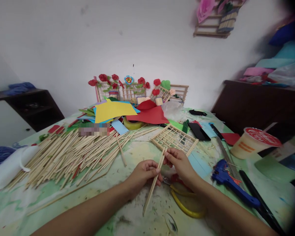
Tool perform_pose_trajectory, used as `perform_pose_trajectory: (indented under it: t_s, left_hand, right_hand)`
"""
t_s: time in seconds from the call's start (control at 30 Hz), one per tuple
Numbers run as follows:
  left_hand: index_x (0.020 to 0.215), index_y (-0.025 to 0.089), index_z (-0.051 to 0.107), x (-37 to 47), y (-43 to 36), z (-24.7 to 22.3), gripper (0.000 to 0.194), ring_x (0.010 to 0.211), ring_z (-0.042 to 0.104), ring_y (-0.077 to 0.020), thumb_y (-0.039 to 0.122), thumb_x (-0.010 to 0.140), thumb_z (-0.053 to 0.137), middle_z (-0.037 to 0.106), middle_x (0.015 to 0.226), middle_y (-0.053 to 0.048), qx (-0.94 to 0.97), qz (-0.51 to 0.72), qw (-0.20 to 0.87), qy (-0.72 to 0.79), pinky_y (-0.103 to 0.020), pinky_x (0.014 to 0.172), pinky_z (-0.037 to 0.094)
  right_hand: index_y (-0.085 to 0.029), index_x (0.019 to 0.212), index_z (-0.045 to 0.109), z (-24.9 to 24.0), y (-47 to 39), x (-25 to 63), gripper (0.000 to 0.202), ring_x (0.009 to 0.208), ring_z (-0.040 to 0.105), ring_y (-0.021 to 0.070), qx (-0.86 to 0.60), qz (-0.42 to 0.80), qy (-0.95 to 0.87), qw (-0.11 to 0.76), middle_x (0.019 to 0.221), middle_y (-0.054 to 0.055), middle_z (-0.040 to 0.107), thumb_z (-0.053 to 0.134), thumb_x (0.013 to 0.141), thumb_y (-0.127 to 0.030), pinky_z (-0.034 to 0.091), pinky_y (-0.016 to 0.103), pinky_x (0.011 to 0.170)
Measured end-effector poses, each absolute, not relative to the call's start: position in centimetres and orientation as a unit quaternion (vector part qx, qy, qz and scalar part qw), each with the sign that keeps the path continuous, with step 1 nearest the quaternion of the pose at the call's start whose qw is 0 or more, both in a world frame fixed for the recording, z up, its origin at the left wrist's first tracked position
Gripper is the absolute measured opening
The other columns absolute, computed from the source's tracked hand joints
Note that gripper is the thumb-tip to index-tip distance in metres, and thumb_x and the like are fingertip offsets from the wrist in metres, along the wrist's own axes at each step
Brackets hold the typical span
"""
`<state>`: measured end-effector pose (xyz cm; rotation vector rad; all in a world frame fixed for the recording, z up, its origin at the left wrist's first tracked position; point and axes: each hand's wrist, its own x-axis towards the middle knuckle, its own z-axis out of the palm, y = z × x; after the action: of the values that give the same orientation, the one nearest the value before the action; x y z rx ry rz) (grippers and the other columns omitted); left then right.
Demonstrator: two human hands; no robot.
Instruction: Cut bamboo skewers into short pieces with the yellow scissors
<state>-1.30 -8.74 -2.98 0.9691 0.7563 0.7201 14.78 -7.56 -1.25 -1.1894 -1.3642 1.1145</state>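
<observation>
Thin wooden sticks [151, 193], lying side by side, slant between my two hands above the table. My left hand [147, 172] pinches them around the middle, thumb on top. At their upper end, my right hand [175, 159] closes its fingertips on the same sticks. How many sticks there are is hard to tell. Just beyond my hands lies a small lattice of wooden sticks [174, 136]. Yellow-handled scissors [186, 209] rest beneath my right wrist, partly hidden by it.
A big heap of loose sticks [76, 157] covers the left side. On the right are a blue glue gun [233, 185], a black-handled knife [258, 200], a phone [199, 131] and a sealed drink cup [254, 142]. Coloured sheets [115, 109] and lattices with paper flowers [134, 93] stand behind.
</observation>
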Motion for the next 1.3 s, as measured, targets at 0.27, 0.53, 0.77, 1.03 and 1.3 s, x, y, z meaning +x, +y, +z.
perform_pose_trajectory:
  t_s: [0.27,0.53,0.77,1.03,1.3]
  left_hand:
    - [0.077,0.015,0.049,-1.28,-8.82,-2.88,0.033,0.048,0.057,-0.0099,0.035,0.065,0.072,0.064,0.061,-0.001,0.445,0.328,0.756,0.352,-0.020,0.051,0.042]
    - [0.080,0.013,0.052,-1.34,-8.72,-2.81,0.033,0.052,0.061,-0.0117,0.035,0.065,0.072,0.067,0.065,-0.004,0.445,0.318,0.756,0.360,-0.021,0.053,0.045]
    - [0.080,0.013,0.054,-1.52,-8.69,-2.92,0.031,0.055,0.063,-0.0130,0.035,0.067,0.070,0.069,0.069,-0.007,0.436,0.307,0.764,0.363,-0.022,0.055,0.047]
    - [0.079,0.012,0.055,-1.53,-8.69,-2.91,0.030,0.055,0.064,-0.0134,0.035,0.067,0.069,0.069,0.068,-0.007,0.443,0.302,0.768,0.350,-0.022,0.056,0.048]
    - [0.077,0.013,0.053,-1.46,-8.76,-3.05,0.032,0.054,0.063,-0.0135,0.036,0.065,0.072,0.068,0.067,-0.007,0.449,0.301,0.764,0.353,-0.024,0.055,0.048]
  right_hand:
    - [-0.018,0.062,0.051,-1.19,-7.68,14.74,0.025,0.047,0.043,0.0090,-0.489,0.470,-0.556,0.480,0.053,-0.003,0.055,0.055,0.076,-0.039,0.032,0.023,0.048]
    - [-0.019,0.062,0.050,-1.42,-7.57,14.69,0.026,0.048,0.042,0.0098,-0.492,0.456,-0.562,0.483,0.053,-0.002,0.054,0.055,0.076,-0.040,0.032,0.024,0.048]
    - [-0.019,0.063,0.051,-1.52,-7.54,14.72,0.026,0.049,0.044,0.0100,-0.495,0.452,-0.565,0.481,0.054,-0.002,0.054,0.056,0.076,-0.040,0.033,0.024,0.049]
    - [-0.020,0.064,0.051,-1.66,-7.52,14.64,0.024,0.050,0.045,0.0100,-0.494,0.452,-0.572,0.473,0.055,-0.003,0.055,0.055,0.077,-0.039,0.034,0.024,0.050]
    - [-0.019,0.062,0.050,-1.89,-7.49,14.60,0.025,0.049,0.044,0.0094,-0.497,0.447,-0.578,0.469,0.055,-0.003,0.053,0.055,0.077,-0.039,0.034,0.023,0.050]
